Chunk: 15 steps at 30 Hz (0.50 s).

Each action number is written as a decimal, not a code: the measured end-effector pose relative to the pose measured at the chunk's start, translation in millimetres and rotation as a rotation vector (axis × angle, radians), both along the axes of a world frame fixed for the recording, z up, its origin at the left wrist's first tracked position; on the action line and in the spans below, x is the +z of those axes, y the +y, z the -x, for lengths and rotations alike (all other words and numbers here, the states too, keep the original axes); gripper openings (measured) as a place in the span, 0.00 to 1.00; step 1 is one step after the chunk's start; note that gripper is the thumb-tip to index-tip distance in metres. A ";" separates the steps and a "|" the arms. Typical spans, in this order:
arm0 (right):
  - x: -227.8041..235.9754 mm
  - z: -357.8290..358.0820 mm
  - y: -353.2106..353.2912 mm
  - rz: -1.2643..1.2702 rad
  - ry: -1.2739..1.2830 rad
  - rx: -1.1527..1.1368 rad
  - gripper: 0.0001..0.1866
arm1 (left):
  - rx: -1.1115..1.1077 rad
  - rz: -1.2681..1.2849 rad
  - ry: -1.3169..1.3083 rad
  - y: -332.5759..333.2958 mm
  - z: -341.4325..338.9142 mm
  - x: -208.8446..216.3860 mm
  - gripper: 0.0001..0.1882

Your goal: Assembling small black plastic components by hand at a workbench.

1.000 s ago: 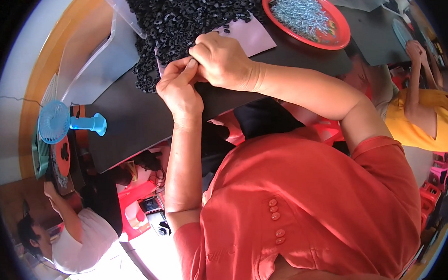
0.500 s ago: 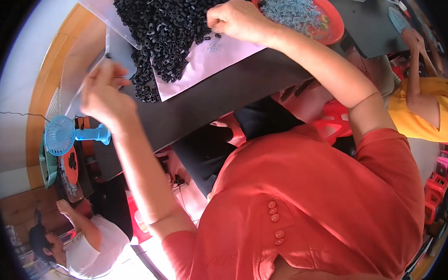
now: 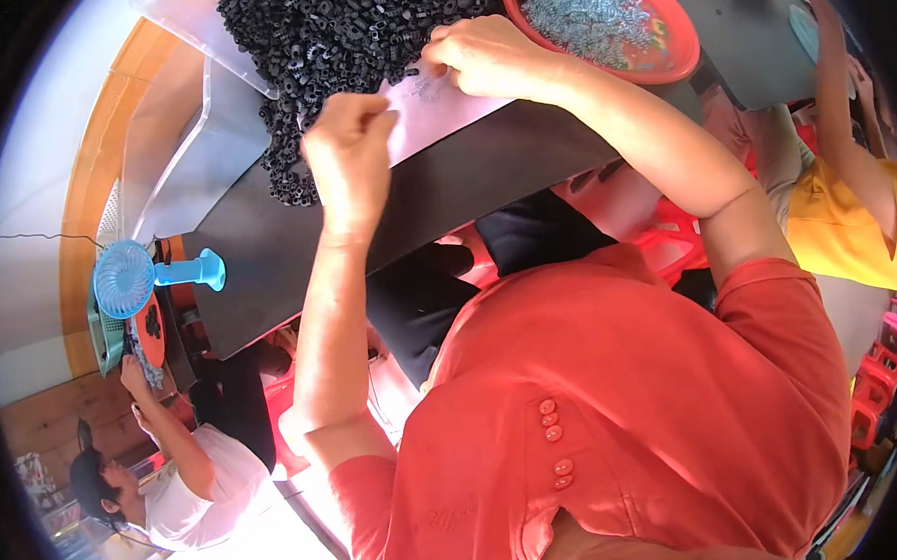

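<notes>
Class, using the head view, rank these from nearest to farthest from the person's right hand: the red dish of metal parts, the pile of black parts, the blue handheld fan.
Measured from the right hand:
1. Pile of black parts: touching its fingertips, on the left.
2. Red dish of metal parts: just to its right, close by.
3. Blue handheld fan: far left, past the table edge.

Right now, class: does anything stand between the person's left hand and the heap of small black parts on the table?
Nothing visible does. The left hand, loosely fisted, hovers right beside the heap of black parts, with only bare pale sheet between. The right hand rests further right, out of that path.
</notes>
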State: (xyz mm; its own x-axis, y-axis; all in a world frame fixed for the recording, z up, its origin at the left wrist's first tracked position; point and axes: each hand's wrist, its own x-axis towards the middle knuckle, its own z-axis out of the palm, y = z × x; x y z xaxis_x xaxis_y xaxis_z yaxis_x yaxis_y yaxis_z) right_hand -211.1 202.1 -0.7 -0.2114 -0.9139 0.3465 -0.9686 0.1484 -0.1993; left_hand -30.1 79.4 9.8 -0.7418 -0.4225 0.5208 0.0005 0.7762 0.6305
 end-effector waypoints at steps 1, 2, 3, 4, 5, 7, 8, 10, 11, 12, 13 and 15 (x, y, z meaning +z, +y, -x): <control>-0.5 0.9 1.3 0.024 -0.041 0.000 0.06 | -0.052 0.008 -0.036 3.4 9.0 -6.5 0.07; -2.6 1.4 1.4 0.023 -0.045 -0.004 0.06 | -0.061 0.099 -0.045 7.2 19.2 -11.0 0.07; -4.9 0.2 -0.9 0.072 -0.086 -0.004 0.06 | -0.064 0.191 -0.055 7.4 26.9 -14.6 0.07; -6.6 -0.6 -2.6 0.122 -0.128 -0.004 0.05 | -0.043 0.324 -0.091 2.3 32.8 -23.0 0.07; -6.6 0.4 -1.6 0.121 -0.131 -0.005 0.05 | -0.025 0.456 -0.124 1.4 38.4 -26.7 0.07; -4.1 1.2 -0.2 0.235 -0.218 0.044 0.06 | -0.002 0.437 -0.163 -0.7 40.9 -34.4 0.06; -3.4 2.1 0.1 0.241 -0.239 0.043 0.06 | 0.010 0.430 -0.178 -0.1 39.7 -34.4 0.06; -1.8 4.2 1.8 0.291 -0.317 0.084 0.06 | 0.038 0.425 -0.200 1.4 36.2 -34.8 0.06; 0.0 3.8 3.1 0.288 -0.445 0.120 0.06 | 0.042 0.273 -0.151 4.6 35.3 -31.7 0.06; 2.3 2.0 4.4 0.282 -0.572 0.157 0.06 | 0.048 0.121 -0.100 8.3 34.4 -28.6 0.07; 5.5 -1.2 5.5 0.273 -0.680 0.221 0.08 | 0.036 -0.165 -0.088 13.6 31.1 -25.5 0.07; 9.0 -8.1 6.7 0.262 -0.816 0.310 0.10 | 0.045 -0.911 -0.060 26.6 28.1 -6.1 0.07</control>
State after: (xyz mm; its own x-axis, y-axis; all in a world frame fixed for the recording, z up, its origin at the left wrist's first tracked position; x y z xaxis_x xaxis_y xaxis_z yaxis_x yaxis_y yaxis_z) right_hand -202.9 208.8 8.3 -0.2397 -0.8837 0.4021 -0.5010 -0.2422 -0.8309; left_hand -58.2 105.9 3.7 -0.7295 -0.6807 -0.0669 -0.0700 -0.0230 0.9973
